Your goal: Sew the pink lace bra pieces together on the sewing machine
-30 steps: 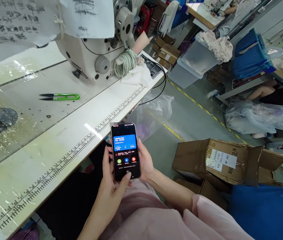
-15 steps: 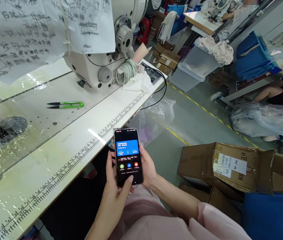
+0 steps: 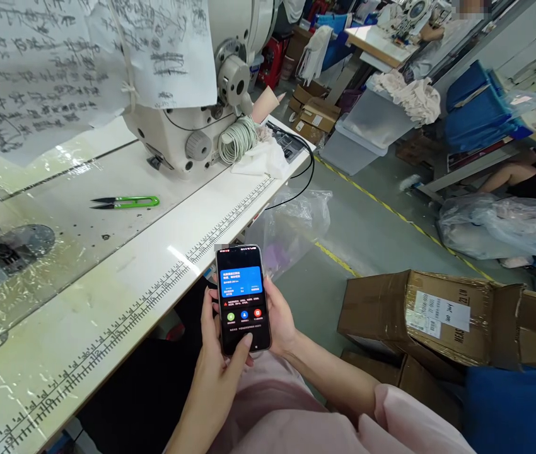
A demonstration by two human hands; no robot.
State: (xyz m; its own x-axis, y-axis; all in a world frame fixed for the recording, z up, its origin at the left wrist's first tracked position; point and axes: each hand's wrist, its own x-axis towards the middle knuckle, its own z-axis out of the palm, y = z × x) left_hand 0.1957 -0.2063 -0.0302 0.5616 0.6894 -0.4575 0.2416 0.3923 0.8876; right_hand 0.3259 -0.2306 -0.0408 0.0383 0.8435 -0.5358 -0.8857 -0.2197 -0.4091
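Upright over my lap is a smartphone point(image 3: 243, 299), its dark screen lit with a blue panel and three round icons. My left hand point(image 3: 223, 356) grips its left side, the thumb lying over the lower part of the screen. Along the right edge, my right hand point(image 3: 280, 318) holds the phone too; its fingers behind are hidden. On the sewing machine table point(image 3: 121, 277), away from both hands, lies a pair of green thread snips point(image 3: 126, 202). A sewing machine point(image 3: 168, 135) stands behind them, with handwritten paper sheets point(image 3: 60, 69) tied to it.
A printed ruler runs along the table's front edge. A coil of cord point(image 3: 238, 140) and white cloth point(image 3: 268, 157) lie beside the machine. Cardboard boxes point(image 3: 376, 309) stand on the floor at right. Plastic bins point(image 3: 357, 145) and another person's arm point(image 3: 431, 33) are farther back.
The view has shifted very slightly, so the table and machine sit a little lower. Both hands keep the same hold on the smartphone.
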